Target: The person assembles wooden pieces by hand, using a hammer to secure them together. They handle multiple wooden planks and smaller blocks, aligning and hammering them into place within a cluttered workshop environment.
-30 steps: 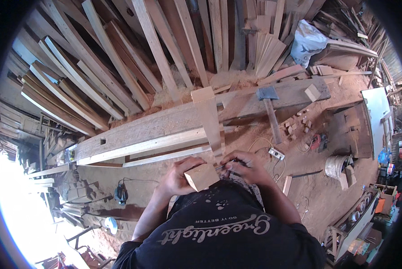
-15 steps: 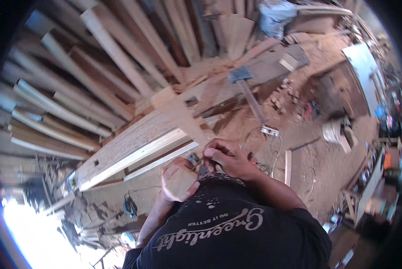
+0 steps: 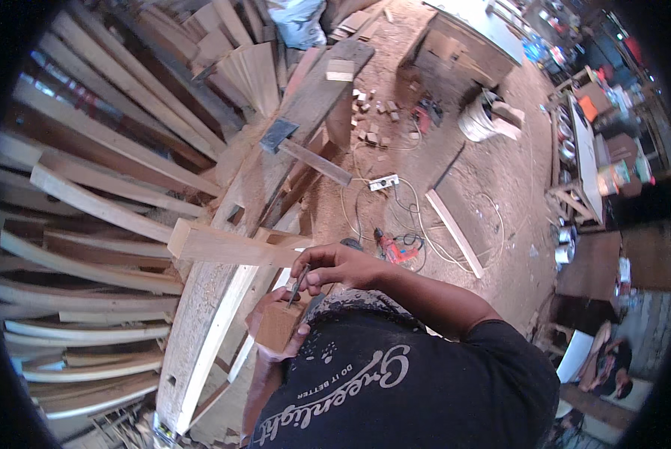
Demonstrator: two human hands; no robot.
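Observation:
My left hand [image 3: 260, 313] is closed around a small reddish-brown wooden block [image 3: 281, 327], held close to my body. My right hand [image 3: 337, 266] pinches a thin dark pencil-like stick [image 3: 299, 283], its lower end at the top edge of the block. I cannot make out exactly what the stick is. Just beyond my hands, a squared length of wood [image 3: 231, 247] lies across a long thick beam [image 3: 201, 307]. Farther along rests a hammer-like tool with a square dark head [image 3: 277, 135] and a wooden handle [image 3: 317, 163].
Curved timbers [image 3: 88, 299] lean at the left. A red power drill [image 3: 395, 248], a white power strip [image 3: 384, 182] and looping cords lie on the dusty floor, near a loose wooden strip [image 3: 455, 233]. Farther off stands a white bucket [image 3: 475, 120]. Another person [image 3: 611, 367] is at the lower right.
My view has swung to the right, so the beam now runs more steeply. Both hands stay together at the block, and the block is turned differently, showing a darker face.

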